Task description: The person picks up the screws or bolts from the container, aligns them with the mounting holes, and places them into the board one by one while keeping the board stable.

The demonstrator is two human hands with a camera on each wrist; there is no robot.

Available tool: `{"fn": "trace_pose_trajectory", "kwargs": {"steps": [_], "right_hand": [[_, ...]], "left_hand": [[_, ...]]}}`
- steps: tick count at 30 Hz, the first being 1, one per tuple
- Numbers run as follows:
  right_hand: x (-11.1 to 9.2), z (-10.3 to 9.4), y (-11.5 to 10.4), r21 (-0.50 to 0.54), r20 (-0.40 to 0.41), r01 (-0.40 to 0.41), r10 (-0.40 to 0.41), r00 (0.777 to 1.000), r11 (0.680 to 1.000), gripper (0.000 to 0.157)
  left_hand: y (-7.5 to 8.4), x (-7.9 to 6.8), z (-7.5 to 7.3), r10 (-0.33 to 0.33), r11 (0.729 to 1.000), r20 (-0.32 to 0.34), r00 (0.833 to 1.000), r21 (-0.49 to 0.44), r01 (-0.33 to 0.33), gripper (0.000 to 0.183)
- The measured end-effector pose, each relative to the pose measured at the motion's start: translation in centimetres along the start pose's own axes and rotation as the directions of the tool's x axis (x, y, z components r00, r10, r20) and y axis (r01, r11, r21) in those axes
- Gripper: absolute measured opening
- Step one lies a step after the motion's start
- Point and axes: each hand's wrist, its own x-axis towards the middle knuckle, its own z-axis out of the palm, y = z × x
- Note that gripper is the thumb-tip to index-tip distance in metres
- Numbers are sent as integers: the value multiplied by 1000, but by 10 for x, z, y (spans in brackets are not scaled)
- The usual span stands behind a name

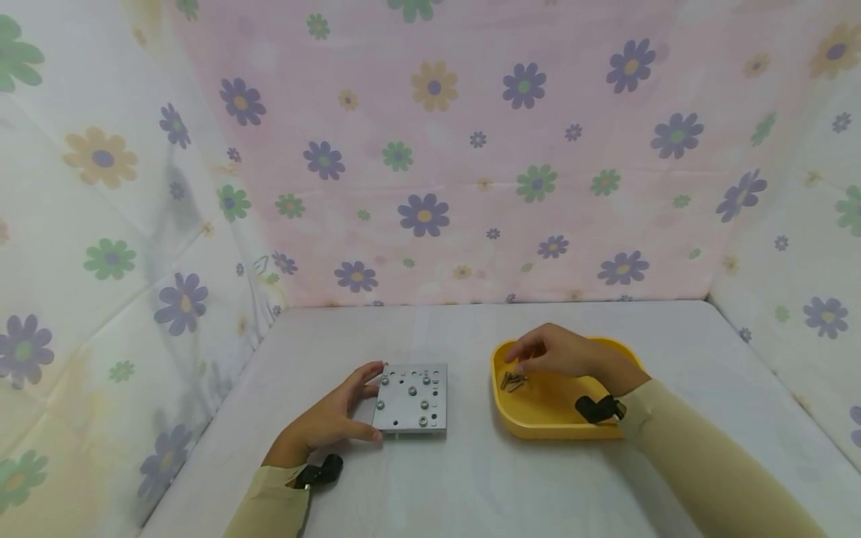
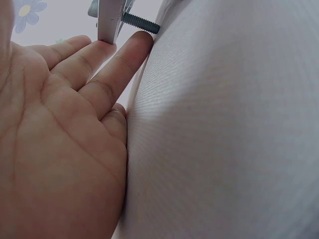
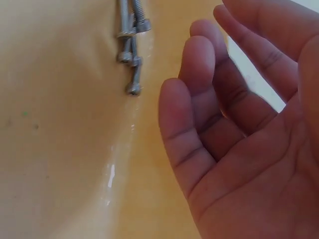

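My left hand (image 1: 336, 415) holds a square silver metal plate (image 1: 400, 407) at its left side, thumb by the front corner and fingers by the back corner. Several socket head screws (image 1: 412, 391) sit in the plate's holes among other bare holes. In the left wrist view a threaded screw shank (image 2: 142, 23) sticks out under the plate (image 2: 108, 22), near a fingertip. Over the yellow tray (image 1: 538, 432) hovers my right hand (image 1: 561, 355), fingers loosely bent with nothing between them. Just below its fingertips lie several loose socket head screws (image 1: 514, 382), also seen in the right wrist view.
A white cloth covers the table (image 1: 464, 478). Flowered fabric (image 1: 471, 149) encloses the back and both sides. The tray stands right of the plate, with a strip of cloth between them. Small black wrist cameras (image 1: 319, 472) sit at both cuffs.
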Motion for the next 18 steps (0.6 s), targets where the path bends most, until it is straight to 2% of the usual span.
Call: {"fn": "trace_pose_trajectory", "kwargs": {"steps": [9, 18], "right_hand": [[4, 4, 9, 30, 39, -29, 28, 999, 999, 29], [9, 8, 16, 6, 61, -55, 54, 997, 998, 30]], "left_hand": [[-2, 1, 0, -3, 1000, 3, 1000, 4, 3, 124], [0, 0, 0, -2, 1000, 3, 1000, -3, 2, 124]]}}
